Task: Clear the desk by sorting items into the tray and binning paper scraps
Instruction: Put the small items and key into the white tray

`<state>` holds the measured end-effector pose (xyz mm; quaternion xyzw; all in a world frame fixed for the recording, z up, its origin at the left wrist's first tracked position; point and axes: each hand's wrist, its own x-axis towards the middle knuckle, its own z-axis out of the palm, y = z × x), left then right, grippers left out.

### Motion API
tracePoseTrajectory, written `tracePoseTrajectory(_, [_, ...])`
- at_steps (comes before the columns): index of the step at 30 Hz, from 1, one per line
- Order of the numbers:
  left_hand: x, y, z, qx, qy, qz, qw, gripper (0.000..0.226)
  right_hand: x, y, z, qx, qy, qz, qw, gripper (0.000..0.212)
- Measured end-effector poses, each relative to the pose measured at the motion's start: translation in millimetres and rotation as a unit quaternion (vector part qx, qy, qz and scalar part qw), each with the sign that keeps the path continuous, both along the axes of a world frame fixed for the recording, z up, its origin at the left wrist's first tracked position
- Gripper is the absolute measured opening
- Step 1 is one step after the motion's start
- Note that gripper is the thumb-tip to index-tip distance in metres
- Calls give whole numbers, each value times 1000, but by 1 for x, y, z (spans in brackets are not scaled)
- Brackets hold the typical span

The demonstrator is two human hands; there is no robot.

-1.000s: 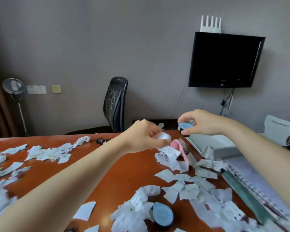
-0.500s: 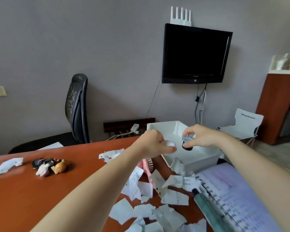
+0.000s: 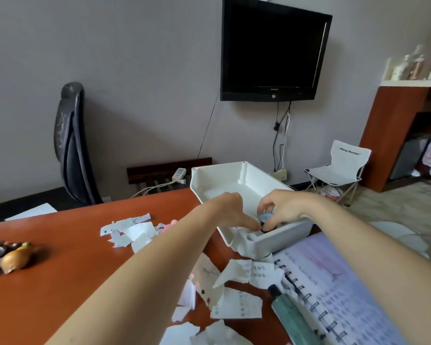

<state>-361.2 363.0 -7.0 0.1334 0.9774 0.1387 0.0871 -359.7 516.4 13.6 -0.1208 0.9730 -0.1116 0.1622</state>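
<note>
The white tray point(image 3: 246, 175) stands at the desk's far right edge, and both my hands reach into it. My right hand point(image 3: 286, 207) pinches a small round item with a blue top and black base point(image 3: 265, 218) low over the tray's near end. My left hand point(image 3: 230, 210) is just left of it, its fingers pointing down into the tray. Whatever the left hand holds is hidden beneath it. Torn paper scraps point(image 3: 237, 305) lie on the orange-brown desk point(image 3: 60, 282) in front of the tray, and more scraps point(image 3: 132, 230) lie to its left.
A spiral notebook point(image 3: 339, 290) lies at the right with a green tube point(image 3: 291, 317) on its edge. Small figurines point(image 3: 13, 257) sit at the desk's left. A pink item point(image 3: 169, 224) peeks out behind my left forearm. A black office chair point(image 3: 70, 145) stands behind the desk.
Both hands have dropped from above the tray down into it. The white round item seen in my left hand before is out of sight now. The camera has tilted toward the tray.
</note>
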Motion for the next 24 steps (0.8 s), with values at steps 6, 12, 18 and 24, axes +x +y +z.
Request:
tracePoseTrajectory(6, [-2,1,-12,-72,-19,-32,997,39,1,4,-9,-4,4,4,1000,42])
tracePoseTrajectory(12, [-6,1,-4,-33,-68,-35,997,41,1,8,-8,-27,5,0,1000,26])
tracePoseTrajectory(18, [11,1,10,51,-104,0,993,47,7,4,-7,-17,21,7,1000,22])
tracePoseTrajectory(24, [48,-14,39,76,-37,10,996,43,31,-4,10,-76,86,2,993,21])
